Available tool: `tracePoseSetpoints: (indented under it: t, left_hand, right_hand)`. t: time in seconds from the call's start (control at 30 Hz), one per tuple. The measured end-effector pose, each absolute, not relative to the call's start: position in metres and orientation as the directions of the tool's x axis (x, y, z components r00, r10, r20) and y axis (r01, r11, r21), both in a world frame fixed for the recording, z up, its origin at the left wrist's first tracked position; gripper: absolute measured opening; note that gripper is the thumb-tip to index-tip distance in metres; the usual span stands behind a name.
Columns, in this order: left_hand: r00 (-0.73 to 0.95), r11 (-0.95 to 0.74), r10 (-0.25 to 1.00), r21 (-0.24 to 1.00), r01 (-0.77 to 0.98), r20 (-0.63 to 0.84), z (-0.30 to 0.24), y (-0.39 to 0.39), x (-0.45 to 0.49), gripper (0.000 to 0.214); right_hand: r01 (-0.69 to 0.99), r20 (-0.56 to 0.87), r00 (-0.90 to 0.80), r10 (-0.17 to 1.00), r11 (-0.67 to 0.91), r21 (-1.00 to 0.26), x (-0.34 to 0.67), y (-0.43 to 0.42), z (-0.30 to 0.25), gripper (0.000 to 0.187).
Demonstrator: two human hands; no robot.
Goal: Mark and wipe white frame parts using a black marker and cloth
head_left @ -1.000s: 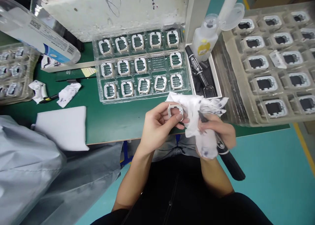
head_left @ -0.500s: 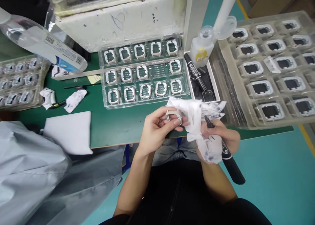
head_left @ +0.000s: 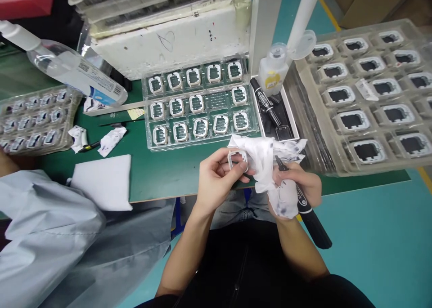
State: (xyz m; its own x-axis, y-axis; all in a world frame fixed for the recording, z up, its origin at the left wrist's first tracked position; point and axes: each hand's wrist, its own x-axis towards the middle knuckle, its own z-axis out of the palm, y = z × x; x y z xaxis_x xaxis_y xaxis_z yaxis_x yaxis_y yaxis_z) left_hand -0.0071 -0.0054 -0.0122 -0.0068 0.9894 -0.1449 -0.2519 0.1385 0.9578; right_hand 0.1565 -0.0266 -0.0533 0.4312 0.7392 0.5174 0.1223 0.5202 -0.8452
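Between thumb and fingers, my left hand (head_left: 218, 175) holds a small metal frame (head_left: 232, 155), its open face turned up toward me. My right hand (head_left: 300, 182) is closed around a black marker pen (head_left: 308, 216), tip pointing up and left. A white cloth (head_left: 263, 157) with dark ink stains hangs between the hands, and part of it is bunched in the right fingers. Just beyond them lies a clear plastic tray (head_left: 189, 144) with rows of similar frames; one pocket in its middle row holds no frame.
A white box (head_left: 293, 119) of markers and a plastic bottle (head_left: 274, 69) stand behind my right hand. Stacked trays (head_left: 337, 166) of frames fill the right side. At left are a spray bottle (head_left: 91, 81), a folded white cloth (head_left: 103, 182) and a co-worker's grey sleeve (head_left: 50, 204).
The frame in my left hand has tilted so that its opening faces me more. My right hand with the marker has shifted slightly left. The whole view has moved a little.
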Motion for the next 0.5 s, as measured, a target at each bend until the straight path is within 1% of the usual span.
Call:
tracePoseSetpoints:
  t: [0.1,0.27,0.33,0.43,0.5]
  left_hand:
    - [-0.014,0.16,0.986,0.956,-0.245,-0.168,-0.011,-0.0045,-0.0073,0.037]
    - [0.017,0.18,0.983,0.95,-0.255,-0.182,-0.0097,-0.0038,-0.0075,0.033]
    - [0.021,0.179,0.983,0.948,-0.263,-0.18,-0.01,-0.0038,-0.0074,0.032]
    - [0.017,0.176,0.984,0.947,-0.268,-0.179,-0.0105,-0.0036,-0.0065,0.028]
    - [0.0,0.167,0.985,0.948,-0.27,-0.174,-0.0107,-0.0033,-0.0048,0.026]
  right_hand:
    - [0.136,0.493,0.422,0.761,0.485,-0.864,0.1579,-0.0269,-0.0541,0.032]
    - [0.195,0.602,0.422,0.678,0.581,-0.79,0.1538,-0.0202,-0.0509,0.026]
    - [0.189,0.63,0.414,0.658,0.614,-0.766,0.1533,-0.0184,-0.051,0.028]
    - [0.142,0.619,0.362,0.697,0.615,-0.776,0.1546,-0.0192,-0.0533,0.034]
    - [0.126,0.604,0.359,0.711,0.605,-0.786,0.1562,-0.0213,-0.0569,0.033]
